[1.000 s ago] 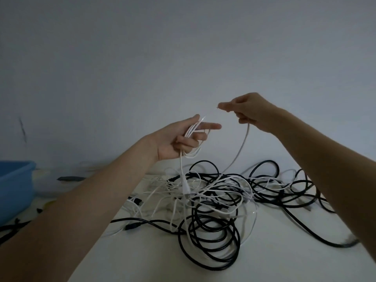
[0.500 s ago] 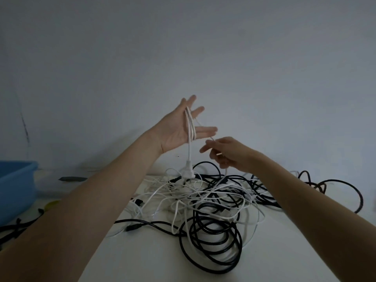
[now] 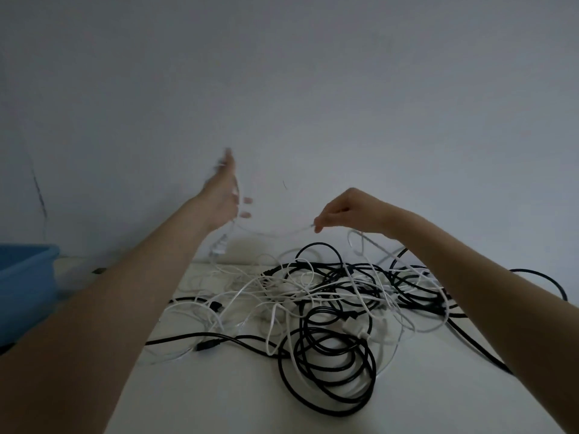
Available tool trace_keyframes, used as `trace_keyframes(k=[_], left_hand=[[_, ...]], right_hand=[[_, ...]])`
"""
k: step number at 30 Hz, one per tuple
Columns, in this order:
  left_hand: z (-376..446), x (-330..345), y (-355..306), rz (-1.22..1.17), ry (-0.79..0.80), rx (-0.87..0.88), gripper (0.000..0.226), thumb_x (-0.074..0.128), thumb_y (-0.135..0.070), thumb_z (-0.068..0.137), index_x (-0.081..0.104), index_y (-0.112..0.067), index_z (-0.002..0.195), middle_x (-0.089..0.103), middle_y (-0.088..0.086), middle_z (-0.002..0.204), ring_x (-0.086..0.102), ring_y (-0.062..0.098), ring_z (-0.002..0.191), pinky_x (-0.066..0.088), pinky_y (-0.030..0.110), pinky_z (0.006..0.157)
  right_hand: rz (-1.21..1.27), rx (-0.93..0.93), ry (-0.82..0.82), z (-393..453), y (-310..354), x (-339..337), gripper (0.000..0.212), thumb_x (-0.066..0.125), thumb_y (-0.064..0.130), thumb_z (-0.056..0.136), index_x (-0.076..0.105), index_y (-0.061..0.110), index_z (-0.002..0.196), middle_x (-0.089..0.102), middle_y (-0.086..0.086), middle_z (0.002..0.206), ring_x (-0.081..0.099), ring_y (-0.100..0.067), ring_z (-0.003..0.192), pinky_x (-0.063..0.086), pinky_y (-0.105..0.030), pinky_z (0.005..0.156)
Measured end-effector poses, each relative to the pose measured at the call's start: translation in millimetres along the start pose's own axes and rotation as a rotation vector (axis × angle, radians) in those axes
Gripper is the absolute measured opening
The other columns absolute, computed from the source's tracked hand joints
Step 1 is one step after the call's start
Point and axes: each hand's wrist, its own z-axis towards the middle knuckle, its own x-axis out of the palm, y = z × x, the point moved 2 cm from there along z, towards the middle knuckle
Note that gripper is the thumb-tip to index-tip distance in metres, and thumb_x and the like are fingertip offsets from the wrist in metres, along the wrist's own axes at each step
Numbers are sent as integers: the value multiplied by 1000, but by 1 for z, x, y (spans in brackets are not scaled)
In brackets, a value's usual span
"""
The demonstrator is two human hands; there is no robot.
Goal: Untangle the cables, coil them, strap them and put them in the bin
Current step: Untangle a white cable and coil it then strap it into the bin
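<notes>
A thin white cable [image 3: 275, 232] sags in the air between both hands, above the tangled pile of cables [image 3: 329, 308] on the white table [image 3: 219, 402]. The right hand [image 3: 351, 211] pinches it. The left hand [image 3: 224, 195] is raised and blurred; loops cross its palm, but its grip is unclear. A blue bin [image 3: 25, 277] is cut off at left.
</notes>
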Motion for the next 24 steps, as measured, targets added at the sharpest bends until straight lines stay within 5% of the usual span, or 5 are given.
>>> trace_keyframes(k=[2, 6, 13, 19, 24], left_hand=[[-10, 22, 14, 80, 306, -114, 64, 28, -58, 95, 4, -36, 150, 13, -7, 158, 54, 44, 112, 47, 55, 82], [-32, 53, 28, 163, 723, -305, 50, 22, -53, 97, 37, -29, 140, 52, 3, 136, 68, 34, 94, 60, 35, 71], [-44, 55, 33, 183, 831, -323, 46, 24, -53, 95, 48, -34, 130, 68, 3, 80, 41, 1, 29, 25, 8, 25], [-44, 65, 20, -26, 968, -291, 51, 27, -50, 91, 68, -25, 110, 63, 4, 69, 36, -1, 24, 20, 6, 25], [-45, 64, 16, -71, 1064, -276, 52, 28, -51, 91, 70, -25, 108, 61, 3, 73, 42, -1, 26, 23, 5, 27]], right_hand=[[-20, -58, 41, 7, 16, 5, 16, 62, 19, 89, 74, 10, 89, 71, -3, 88, 59, -24, 71, 46, -30, 73], [89, -54, -129, 10, 27, -5, 19, 60, 18, 90, 72, 3, 90, 55, -5, 60, 39, -1, 41, 30, -11, 45], [325, 106, -435, -3, -7, -36, 27, 67, 29, 85, 62, 9, 67, 41, 12, 42, 32, -10, 47, 28, -19, 48], [723, 130, -144, -3, -8, -4, 31, 38, 35, 100, 61, 17, 89, 65, 6, 64, 23, -8, 43, 14, -20, 41], [848, 123, -145, 0, -12, 12, 39, 38, 23, 101, 53, 14, 67, 33, 8, 42, 17, -4, 36, 12, -17, 36]])
